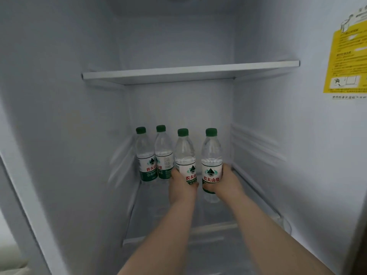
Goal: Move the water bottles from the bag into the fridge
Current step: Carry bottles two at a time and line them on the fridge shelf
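My two bare forearms (170, 231) reach in side by side from the near edge, into the fridge (59, 135). I count four water bottles, all upright in one row at the back of the lower compartment.

My left hand (181, 185) is wrapped round the lower part of the third bottle (185, 155), with my thumb lying across its label. My right hand (226, 182) grips the fourth bottle (211, 153) the same way, just beside it. Left of my left hand stand the two free ones. The second bottle (163, 151) is close against my knuckles. The first bottle (146, 155) touches it and stands near the left wall.

Each bottle is clear plastic with a green cap. Its white and green label carries red characters and a dark mountain emblem. I cannot tell whether the two I hold rest on the glass shelf (158, 215) or sit just above it.

Above the caps there is open height up to the one white upper shelf (190, 71). Right of my right hand a narrow gap runs to the moulded ribs (256, 147) of the side wall. Higher on that wall, well above my right hand, is one yellow sticker (345, 60).
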